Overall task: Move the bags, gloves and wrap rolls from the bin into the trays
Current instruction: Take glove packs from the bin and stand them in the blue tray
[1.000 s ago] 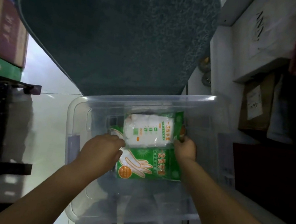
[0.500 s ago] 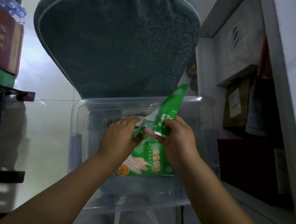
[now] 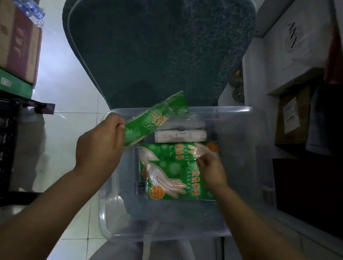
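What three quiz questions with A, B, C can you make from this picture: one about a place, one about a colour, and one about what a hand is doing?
1. Where is the white roll?
A) inside the clear bin
B) on the floor
C) on the chair cushion

2. What colour is the glove packet held up over the bin's rim?
A) red
B) green
C) blue

3. What is the left hand doing?
A) resting flat on the floor
B) hanging empty
C) gripping the glove packet

Answers:
1 A: the roll lies inside the bin's clear walls.
2 B: its wrapper is green with orange print.
3 C: its fingers curl round the packet's lower end.
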`<state>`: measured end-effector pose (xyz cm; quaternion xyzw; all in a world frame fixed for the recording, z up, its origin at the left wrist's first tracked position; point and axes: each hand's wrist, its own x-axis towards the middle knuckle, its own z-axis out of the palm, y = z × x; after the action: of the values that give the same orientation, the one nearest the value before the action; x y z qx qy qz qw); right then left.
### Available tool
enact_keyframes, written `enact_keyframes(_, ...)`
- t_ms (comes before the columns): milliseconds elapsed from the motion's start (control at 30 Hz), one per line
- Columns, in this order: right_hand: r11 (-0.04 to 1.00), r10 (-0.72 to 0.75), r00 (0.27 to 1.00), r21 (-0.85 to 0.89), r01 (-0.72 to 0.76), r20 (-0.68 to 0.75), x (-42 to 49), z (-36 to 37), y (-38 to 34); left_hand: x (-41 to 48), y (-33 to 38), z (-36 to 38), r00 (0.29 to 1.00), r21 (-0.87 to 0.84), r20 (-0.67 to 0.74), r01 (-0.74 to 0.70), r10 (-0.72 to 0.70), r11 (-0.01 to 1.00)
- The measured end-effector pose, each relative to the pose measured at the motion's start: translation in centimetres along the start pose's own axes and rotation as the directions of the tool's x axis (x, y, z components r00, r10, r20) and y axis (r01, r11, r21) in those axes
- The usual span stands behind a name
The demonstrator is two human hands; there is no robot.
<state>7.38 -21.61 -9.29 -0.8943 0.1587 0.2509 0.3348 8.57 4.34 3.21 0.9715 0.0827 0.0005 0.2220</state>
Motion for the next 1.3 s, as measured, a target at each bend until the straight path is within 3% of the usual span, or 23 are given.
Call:
enact_keyframes(100,0.881,-0.163,0.979,-0.429,0.201,0.123,1.1,3.3,1.5,-0.1,-1.2,0.1,0.999,-0.03,0.01,0.036,-0.036,0.999)
enact_keyframes(233,0.701,-0.149,0.974,-0.677,0.225,0.169,1.2,5.1,1.5,-0.2,-2.0,0.2,0.997,-0.057,0.049,0.062,-0.059,0.996)
enact_keyframes(433,0.626,-0.233,0.96,-0.731,0.27,0.154,-1.9,3.4,1.0,-0.3,-2.1,-1.0,0.992,-0.104,0.111,0.074,-0.063,0.992)
enact_keyframes(533,0.656,-0.161,0.952,-0.693,0.3,0.259,-4.4,2.3,0.6,-0.8,-1.5,-2.2,0.991,-0.109,0.125,0.061,-0.047,0.992)
enact_keyframes(600,0.67,-0.222,0.937,-0.655,0.348,0.27,-6.7,1.4,-0.2,-1.1,-1.1,-3.0,0.99,-0.106,0.14,0.041,-0.026,0.994)
enact_keyframes(667,0.635,-0.37,0.901,-0.646,0.425,0.229,-9.0,0.2,-1.4,-1.4,-0.7,-3.7,0.986,-0.105,0.165,0.02,-0.002,0.994)
enact_keyframes(767,0.531,-0.602,0.791,-0.684,0.5,0.112,-12.4,-1.8,-3.2,-1.8,0.2,-4.6,0.972,-0.094,0.229,-0.034,0.055,0.995)
enact_keyframes(933,0.404,-0.816,0.576,-0.763,0.505,-0.05,-16.4,-7.4,-7.3,-2.1,3.5,-7.1,0.919,-0.114,0.354,-0.14,0.172,0.984)
enact_keyframes(1133,0.398,-0.876,0.417,-0.853,0.339,-0.243,-21.9,-15.5,-12.9,-2.8,9.9,-11.1,0.818,-0.403,0.412,-0.231,0.401,0.886)
enact_keyframes(1300,0.469,-0.837,0.385,-0.872,0.138,-0.389,-25.7,-19.9,-13.1,-5.3,15.8,-13.6,0.738,-0.581,0.333,-0.329,0.586,0.744)
